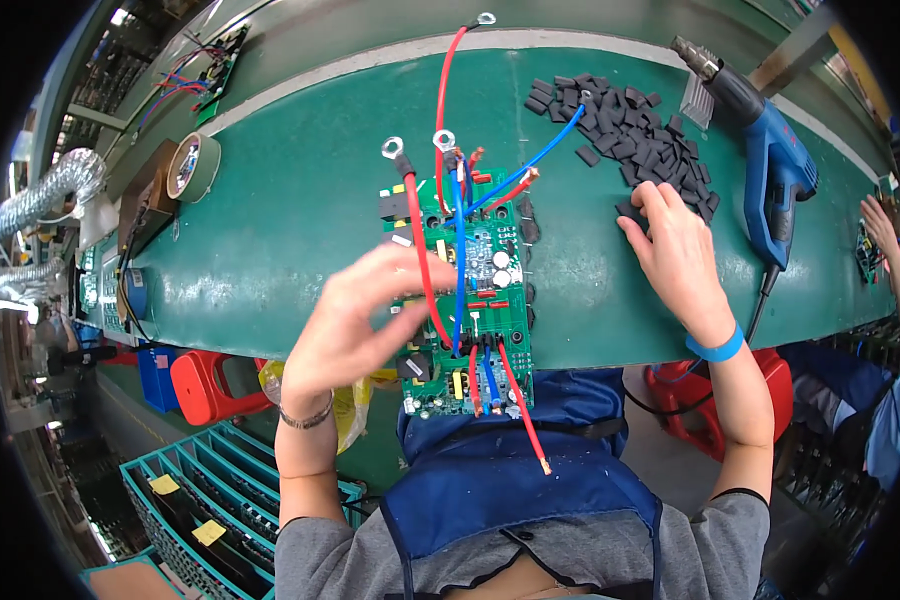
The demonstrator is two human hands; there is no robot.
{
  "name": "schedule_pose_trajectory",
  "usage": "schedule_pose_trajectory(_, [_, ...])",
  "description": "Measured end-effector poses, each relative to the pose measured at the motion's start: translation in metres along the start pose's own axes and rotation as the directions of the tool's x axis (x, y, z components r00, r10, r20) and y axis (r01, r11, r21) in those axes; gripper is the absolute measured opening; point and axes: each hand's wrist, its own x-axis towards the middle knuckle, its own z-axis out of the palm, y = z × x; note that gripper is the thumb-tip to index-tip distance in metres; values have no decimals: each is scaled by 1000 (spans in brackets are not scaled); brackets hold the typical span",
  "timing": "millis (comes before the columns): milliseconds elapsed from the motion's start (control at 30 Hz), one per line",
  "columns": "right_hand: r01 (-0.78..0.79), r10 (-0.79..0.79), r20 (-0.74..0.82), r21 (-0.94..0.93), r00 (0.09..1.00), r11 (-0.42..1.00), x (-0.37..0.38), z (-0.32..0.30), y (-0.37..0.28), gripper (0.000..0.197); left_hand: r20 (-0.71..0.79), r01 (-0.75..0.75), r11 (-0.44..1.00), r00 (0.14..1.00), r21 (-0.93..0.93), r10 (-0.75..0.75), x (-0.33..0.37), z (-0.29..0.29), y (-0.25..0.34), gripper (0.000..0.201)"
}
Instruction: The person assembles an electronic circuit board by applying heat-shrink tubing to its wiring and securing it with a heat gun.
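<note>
Two green circuit boards (511, 318) appear to lie end to end in front of me, the nearer one overhanging the table edge. Red cables (419, 235) and blue cables (460, 262) rise from them; some end in ring terminals (393, 147), others in bare copper. My left hand (355, 315), slightly blurred, is over the boards' left side, thumb and fingers apart, a red cable crossing its fingertips. My right hand (673, 250) rests at the near edge of a pile of short black sleeves (620, 130). One sleeve shows between its parted thumb and fingers.
A blue heat gun (770, 165) lies right of the pile, its cord running off the near edge. A tape roll (193, 167) stands at the left. Another person's hand (882, 235) touches a board at the far right. Red stools (210, 388) and a teal divided rack (195, 490) are below.
</note>
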Motion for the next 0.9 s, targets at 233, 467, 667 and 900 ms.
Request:
schedule_pose_trajectory(233, [145,-140,-52,127,989,981,8,-1,-7,16,-320,-37,967,940,250,119,38,21,-3,20])
schedule_pose_trajectory(467, [-178,14,222,740,975,649,21,-24,-39,12,-286,40,737,935,674,211,47,34,5,23])
schedule_pose_trajectory(667, [-147,14,160,866,987,478,27,-45,-51,15,-335,85,902,940,424,69,57,30,-7,15])
schedule_pose_trajectory(900, [-10,14,5,917,1000,398,33,-74,-65,18,-483,-204,904,875,-377,-4,69,17,22,7])
